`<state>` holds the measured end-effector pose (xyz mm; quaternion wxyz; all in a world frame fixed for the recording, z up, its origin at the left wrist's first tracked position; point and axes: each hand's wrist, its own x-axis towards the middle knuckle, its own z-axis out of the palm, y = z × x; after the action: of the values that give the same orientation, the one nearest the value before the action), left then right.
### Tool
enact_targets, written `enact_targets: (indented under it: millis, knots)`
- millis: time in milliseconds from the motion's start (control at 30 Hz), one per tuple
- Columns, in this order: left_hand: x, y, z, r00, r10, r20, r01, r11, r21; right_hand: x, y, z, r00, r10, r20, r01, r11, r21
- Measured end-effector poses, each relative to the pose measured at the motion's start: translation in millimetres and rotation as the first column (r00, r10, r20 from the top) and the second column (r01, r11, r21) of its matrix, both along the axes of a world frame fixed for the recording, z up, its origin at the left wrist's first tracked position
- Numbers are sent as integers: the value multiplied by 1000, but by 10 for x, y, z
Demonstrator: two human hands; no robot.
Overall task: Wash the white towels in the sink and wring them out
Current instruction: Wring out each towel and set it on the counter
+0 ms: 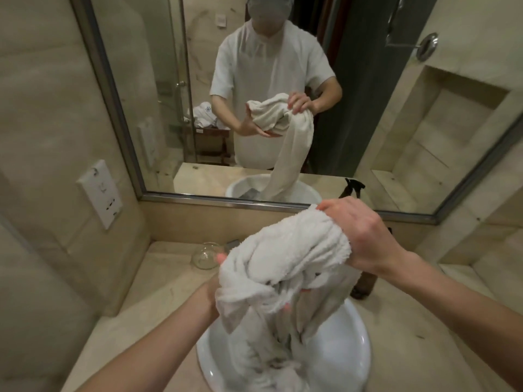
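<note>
Right hand (pixel 359 236): raised above the basin, fingers curled over the top of the bunched towel, gripping it from above and from the right.
Left hand (pixel 210 292): lower and to the left of the right hand, mostly hidden behind the cloth; fingertips (pixel 220 257) show past the towel's left edge. It supports the bunch from that side; whether the fingers are curled or flat cannot be told directly. The mirror reflection shows this hand held flat under the cloth.
White towel (pixel 283 258): gathered in a thick wad between the two hands, with a long tail hanging down from the wad into the basin.
Sink (pixel 353 349): round white bowl directly below both hands; the towel's lower part lies heaped inside it, looking grey and wet.
Countertop (pixel 158 284): beige stone, surrounding the bowl, below and to either side of the forearms.
Glass bowl (pixel 205 256): clear, standing on the counter just left of the left hand's fingertips.
Brown bottle (pixel 365 281): upright on the counter beneath the right wrist, partly hidden by it.
Mirror (pixel 254 80): on the wall beyond the hands.
Wall socket plate (pixel 99 193): white, on the wall well left of the left hand.
</note>
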<state>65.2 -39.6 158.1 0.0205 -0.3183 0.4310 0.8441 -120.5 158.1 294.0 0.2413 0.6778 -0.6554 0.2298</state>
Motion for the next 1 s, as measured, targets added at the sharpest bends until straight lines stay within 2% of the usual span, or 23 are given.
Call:
enact_targets:
  millis: [33,100,167,233,300,367,433,467,533,600,633,700,767,833,900,1000]
  knots:
    - [16,25,60,990,-109,-84,108,994,-26,-41,-11,-15,997,-7,-76,10,999,38]
    - [22,103,338,937,-288,-198,216,923,-318,-99,-22,7,979,-35,-199,70,983,172]
    - [-36,191,638,884,-408,-228,176,743,-645,-123,-55,37,960,-117,-254,202,917,343]
    - [-112,218,824,902,-361,-235,23,585,-811,-114,-133,-9,937,-243,-252,341,794,504]
    - [-143,189,823,936,-309,-167,26,536,-844,-118,-208,-76,911,-324,-256,413,710,571]
    - [-141,193,809,923,-383,-41,145,444,-884,-107,-221,-104,907,-334,-256,420,677,604]
    - [-166,223,807,890,-447,94,237,276,-931,-141,-186,-158,928,-317,-195,360,629,689]
    - [-184,250,788,893,-423,153,258,203,-945,-155,-167,-185,944,-299,-140,301,604,738]
    - [-262,321,725,923,-321,211,235,38,-971,-215,-155,-219,963,-268,14,156,603,783]
    - [-377,326,704,950,-205,235,209,-143,-968,-322,-144,-204,931,-296,215,14,618,786]
    - [-443,291,713,954,-164,251,215,-208,-954,-368,-130,-200,896,-330,297,-28,626,780]
    - [-584,179,782,952,-130,276,236,-261,-936,-445,-107,-192,798,-404,447,-89,654,751]
    - [-708,107,874,950,-109,292,241,-340,-909,-462,-94,-158,634,-452,627,-202,686,699]
    - [-826,57,976,958,-87,274,212,-430,-877,-478,-113,-94,454,-490,744,-291,708,644]
    - [-910,36,1078,963,-85,257,190,-466,-864,-491,-125,-43,327,-517,791,-316,729,607]
    - [-992,33,1179,972,-110,207,135,-457,-879,-439,-89,-62,131,-503,854,-282,807,518]
